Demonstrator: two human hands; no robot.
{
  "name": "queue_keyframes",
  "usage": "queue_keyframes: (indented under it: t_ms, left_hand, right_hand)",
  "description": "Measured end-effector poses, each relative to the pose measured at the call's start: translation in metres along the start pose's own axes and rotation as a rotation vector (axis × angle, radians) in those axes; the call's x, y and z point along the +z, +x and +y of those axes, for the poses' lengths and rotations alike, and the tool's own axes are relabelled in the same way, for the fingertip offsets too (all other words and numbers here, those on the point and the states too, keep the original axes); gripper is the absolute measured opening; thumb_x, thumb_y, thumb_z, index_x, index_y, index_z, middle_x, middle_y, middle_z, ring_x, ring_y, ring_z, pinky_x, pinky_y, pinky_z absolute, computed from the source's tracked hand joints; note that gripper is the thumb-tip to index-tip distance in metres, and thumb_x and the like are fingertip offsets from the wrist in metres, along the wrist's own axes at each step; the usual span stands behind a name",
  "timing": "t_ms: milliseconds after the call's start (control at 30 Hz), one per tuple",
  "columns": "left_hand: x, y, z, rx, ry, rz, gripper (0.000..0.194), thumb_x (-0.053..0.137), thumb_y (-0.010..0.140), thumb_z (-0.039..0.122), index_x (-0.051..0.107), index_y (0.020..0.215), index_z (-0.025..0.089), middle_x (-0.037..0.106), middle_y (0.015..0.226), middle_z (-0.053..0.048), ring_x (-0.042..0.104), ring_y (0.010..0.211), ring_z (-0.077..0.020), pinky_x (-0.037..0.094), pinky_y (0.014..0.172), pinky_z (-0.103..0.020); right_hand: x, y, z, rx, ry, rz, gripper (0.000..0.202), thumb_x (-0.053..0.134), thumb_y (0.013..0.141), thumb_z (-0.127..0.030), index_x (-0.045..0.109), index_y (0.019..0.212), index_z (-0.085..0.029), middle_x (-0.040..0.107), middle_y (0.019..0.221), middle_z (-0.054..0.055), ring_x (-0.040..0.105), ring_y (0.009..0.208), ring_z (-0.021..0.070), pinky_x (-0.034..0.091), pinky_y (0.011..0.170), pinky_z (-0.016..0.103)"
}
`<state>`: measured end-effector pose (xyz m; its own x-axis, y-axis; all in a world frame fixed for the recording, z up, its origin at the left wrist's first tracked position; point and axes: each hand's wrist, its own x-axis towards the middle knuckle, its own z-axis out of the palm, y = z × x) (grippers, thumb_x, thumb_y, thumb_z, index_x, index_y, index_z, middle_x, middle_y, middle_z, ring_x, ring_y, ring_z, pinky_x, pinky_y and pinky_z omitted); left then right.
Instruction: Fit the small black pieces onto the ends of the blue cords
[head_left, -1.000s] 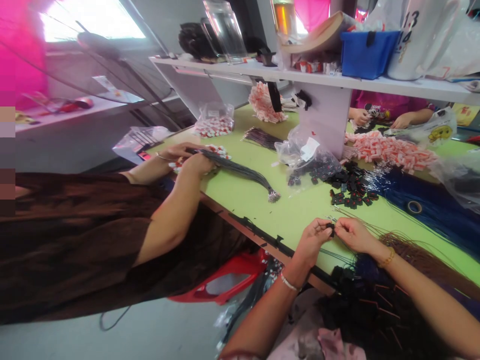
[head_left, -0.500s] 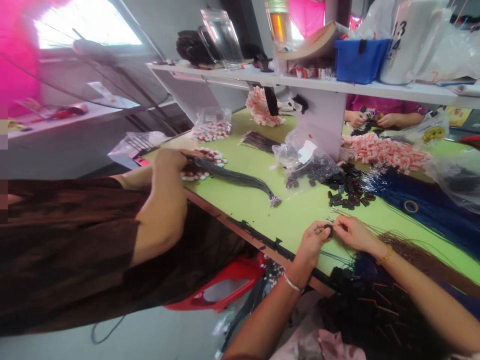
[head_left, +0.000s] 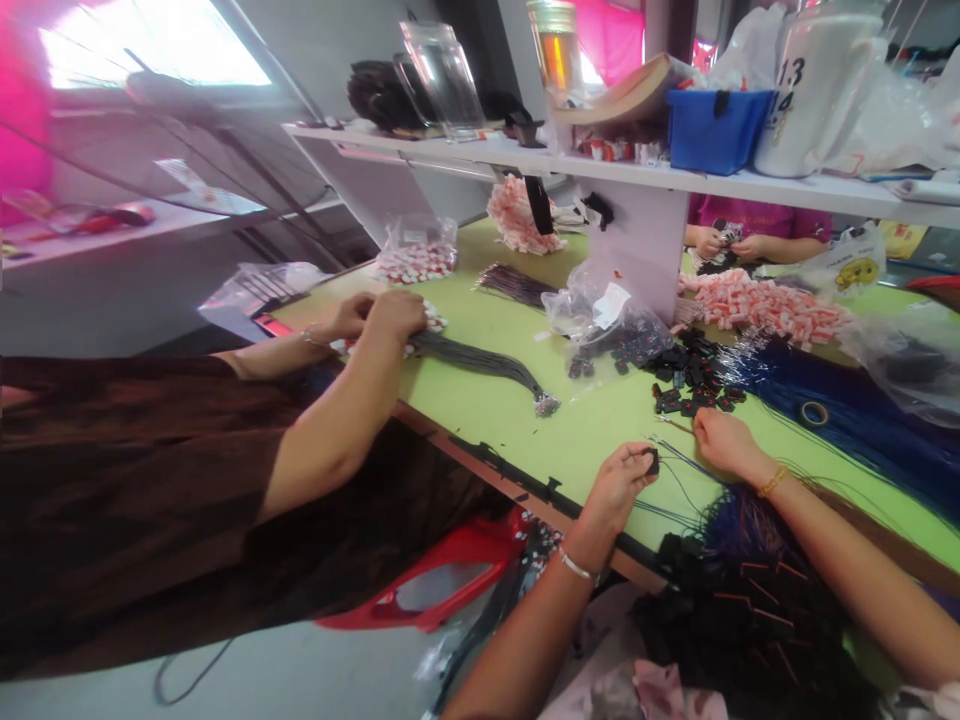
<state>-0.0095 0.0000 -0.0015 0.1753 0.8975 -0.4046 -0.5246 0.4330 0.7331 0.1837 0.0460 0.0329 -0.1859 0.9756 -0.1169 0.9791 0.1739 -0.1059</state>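
My left hand (head_left: 621,482) pinches a small black connector (head_left: 652,461) over the green tabletop (head_left: 577,440); thin wires run from it. To its right, my right hand (head_left: 721,440) is closed around the end of a brown wire (head_left: 673,425), away from the connector. A pile of black connectors (head_left: 694,365) lies just beyond my right hand. Blue wires (head_left: 847,400) with bare silvery ends spread to the right, a roll of tape (head_left: 814,413) on them. Purple wires (head_left: 742,525) and many black connectors (head_left: 750,620) lie nearest my body.
At the left, a co-worker's hands (head_left: 390,312) are over red and white connectors beside a grey cable bundle (head_left: 487,360). Another person's hands (head_left: 731,243) work beyond the pink connectors (head_left: 780,308). A shelf (head_left: 630,175) holds a blue bin (head_left: 720,130). A red stool (head_left: 435,580) stands below.
My right hand has moved right, away from the connector, and is now at a brown wire. My left hand still holds the connector. The co-worker's hands at the left have shifted right.
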Motion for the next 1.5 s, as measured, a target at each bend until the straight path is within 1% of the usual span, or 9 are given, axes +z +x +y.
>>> queue_keyframes:
  t_ms: [233, 367, 533, 667, 767, 1033, 1167, 1400, 1500]
  left_hand:
    - [0.002, -0.004, 0.001, 0.013, -0.009, -0.022, 0.036, 0.084, 0.054, 0.027, 0.064, 0.080, 0.012, 0.062, 0.072, -0.002, 0.057, 0.066, -0.0104, 0.046, 0.067, -0.025]
    - [0.001, -0.004, 0.000, 0.017, -0.016, -0.019, 0.037, 0.084, 0.054, 0.027, 0.064, 0.082, 0.012, 0.062, 0.072, -0.002, 0.057, 0.066, -0.0103, 0.046, 0.067, -0.025]
    - [0.000, -0.003, -0.001, 0.022, -0.006, -0.022, 0.035, 0.083, 0.056, 0.026, 0.064, 0.082, 0.011, 0.063, 0.073, -0.003, 0.057, 0.067, -0.0106, 0.046, 0.067, -0.025]
    - [0.001, -0.003, -0.001, 0.022, -0.008, -0.026, 0.036, 0.083, 0.055, 0.027, 0.064, 0.082, 0.012, 0.063, 0.073, -0.003, 0.057, 0.067, -0.0105, 0.046, 0.068, -0.025]
    - [0.001, -0.003, 0.000, 0.022, -0.008, -0.028, 0.036, 0.083, 0.055, 0.027, 0.064, 0.081, 0.012, 0.063, 0.074, -0.004, 0.057, 0.068, -0.0109, 0.046, 0.068, -0.025]
    - [0.000, -0.002, -0.002, 0.020, -0.001, -0.023, 0.039, 0.084, 0.054, 0.030, 0.064, 0.081, 0.012, 0.064, 0.074, -0.004, 0.058, 0.068, -0.0113, 0.045, 0.069, -0.026]
    - [0.000, -0.003, -0.002, 0.026, 0.001, -0.024, 0.037, 0.083, 0.055, 0.029, 0.064, 0.082, 0.013, 0.063, 0.074, -0.003, 0.058, 0.068, -0.0115, 0.046, 0.069, -0.026]
    - [-0.001, -0.003, -0.003, 0.034, 0.006, -0.019, 0.037, 0.083, 0.055, 0.029, 0.064, 0.082, 0.013, 0.063, 0.075, -0.003, 0.058, 0.069, -0.0113, 0.046, 0.070, -0.027]
    - [-0.001, -0.004, -0.002, 0.037, 0.013, -0.002, 0.037, 0.083, 0.054, 0.028, 0.065, 0.082, 0.013, 0.062, 0.076, -0.003, 0.057, 0.069, -0.0115, 0.046, 0.070, -0.027]
  right_hand:
    - [-0.001, 0.003, -0.004, -0.069, 0.032, 0.003, 0.016, 0.044, 0.089, -0.025, 0.058, 0.091, -0.017, 0.064, 0.095, 0.009, 0.057, 0.078, 0.0181, 0.030, 0.063, 0.027]
    - [0.000, 0.005, -0.006, -0.093, 0.025, 0.003, 0.016, 0.042, 0.088, -0.020, 0.058, 0.087, -0.017, 0.064, 0.095, 0.008, 0.058, 0.079, 0.0169, 0.030, 0.062, 0.027]
    - [0.000, 0.003, -0.001, -0.004, 0.000, 0.013, 0.018, 0.038, 0.090, -0.018, 0.056, 0.090, -0.016, 0.065, 0.087, 0.009, 0.059, 0.073, 0.0179, 0.028, 0.058, 0.028]
    - [0.000, 0.004, -0.001, -0.053, 0.013, 0.024, 0.016, 0.041, 0.090, -0.024, 0.056, 0.090, -0.017, 0.065, 0.092, 0.009, 0.059, 0.075, 0.0182, 0.028, 0.059, 0.028]
    - [0.000, 0.005, -0.002, -0.064, 0.015, -0.006, 0.016, 0.041, 0.090, -0.022, 0.056, 0.089, -0.017, 0.064, 0.095, 0.009, 0.059, 0.076, 0.0179, 0.029, 0.061, 0.027]
    - [0.005, 0.004, 0.001, -0.030, -0.072, 0.057, 0.017, 0.038, 0.090, -0.018, 0.054, 0.092, -0.014, 0.065, 0.085, 0.013, 0.059, 0.072, 0.0203, 0.028, 0.061, 0.029]
    - [0.006, 0.007, 0.002, -0.021, 0.078, 0.119, 0.015, 0.040, 0.090, -0.022, 0.053, 0.090, -0.016, 0.064, 0.079, 0.007, 0.056, 0.064, 0.0165, 0.027, 0.058, 0.027]
    - [-0.002, 0.025, -0.010, -0.198, 0.446, 0.221, 0.011, 0.046, 0.081, -0.021, 0.054, 0.074, -0.017, 0.059, 0.068, 0.000, 0.048, 0.059, 0.0121, 0.030, 0.058, 0.023]
    - [0.002, 0.033, -0.012, -0.189, 0.607, 0.251, 0.007, 0.049, 0.077, -0.021, 0.055, 0.079, -0.017, 0.059, 0.067, -0.001, 0.048, 0.059, 0.0118, 0.033, 0.058, 0.023]
